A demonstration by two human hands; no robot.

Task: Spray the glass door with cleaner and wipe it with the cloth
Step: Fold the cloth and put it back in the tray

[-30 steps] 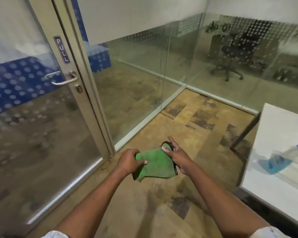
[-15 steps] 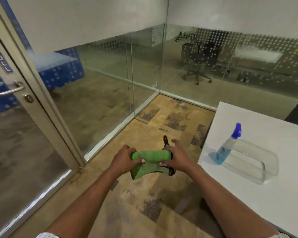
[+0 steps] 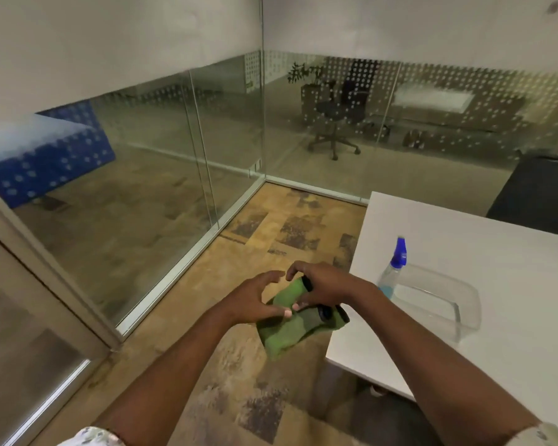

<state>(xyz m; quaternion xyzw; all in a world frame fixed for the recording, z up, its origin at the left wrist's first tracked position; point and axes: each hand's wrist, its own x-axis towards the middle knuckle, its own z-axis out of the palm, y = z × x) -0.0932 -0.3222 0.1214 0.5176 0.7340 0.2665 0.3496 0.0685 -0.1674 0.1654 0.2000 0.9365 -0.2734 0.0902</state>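
A folded green cloth (image 3: pixel 284 333) with a black edge hangs between my two hands above the floor, near the table corner. My left hand (image 3: pixel 255 300) touches it with the thumb, its fingers spread above. My right hand (image 3: pixel 322 288) pinches the cloth's top with thumb and fingers. A clear spray bottle (image 3: pixel 392 272) with blue liquid and a blue nozzle stands on the white table (image 3: pixel 512 268), right of my right hand. Only the glass door's frame and lower pane (image 3: pixel 20 349) show at the far left.
A clear plastic tub (image 3: pixel 438 304) sits on the table beside the bottle. Fixed glass partitions (image 3: pixel 142 175) form the corner ahead. An office chair (image 3: pixel 335 123) stands behind the far glass. A dark chair back (image 3: pixel 541 191) is at the table's far side. Patterned carpet covers the floor.
My view has swung right, away from the door and toward the table. Both hands carried the cloth right and bunched it; my left fingers have opened off it.
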